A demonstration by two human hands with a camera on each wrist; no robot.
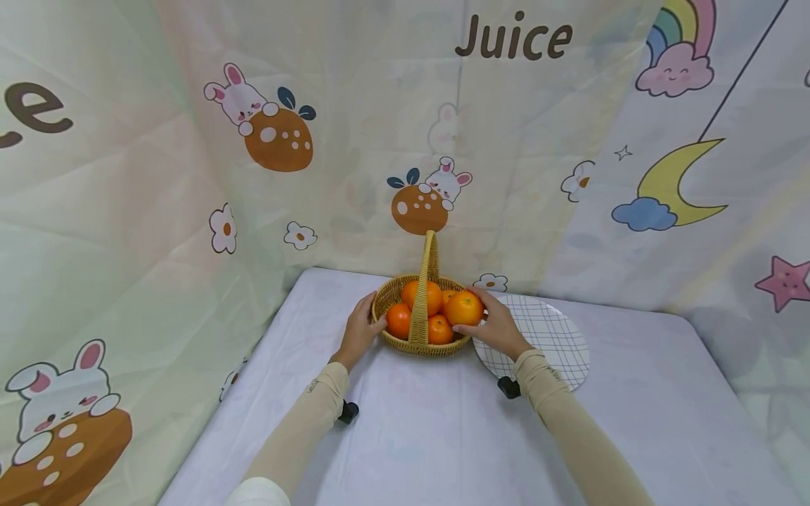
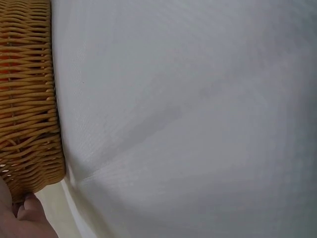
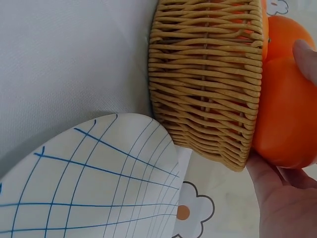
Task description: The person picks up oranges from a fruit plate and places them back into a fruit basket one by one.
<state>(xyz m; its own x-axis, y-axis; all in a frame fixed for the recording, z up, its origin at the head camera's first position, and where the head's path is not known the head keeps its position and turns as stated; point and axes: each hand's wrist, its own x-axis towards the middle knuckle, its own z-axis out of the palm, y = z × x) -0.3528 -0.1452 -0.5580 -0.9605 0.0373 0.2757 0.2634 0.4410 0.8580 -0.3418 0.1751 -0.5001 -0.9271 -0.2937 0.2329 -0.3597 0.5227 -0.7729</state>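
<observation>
A wicker basket with a tall handle holds several oranges. My left hand grips the basket's left side, thumb toward the front and fingers round the rim. In the left wrist view, the fingertips touch the woven wall. At the basket's right rim, my right hand holds one orange between thumb and fingers. That orange sits right at the rim in the right wrist view, against another fruit. A round white plate with a blue grid pattern lies under the right wrist.
A white cloth covers the table. Printed fabric walls with rabbits and flowers rise behind it and on both sides. The plate's edge comes close to the basket's right side.
</observation>
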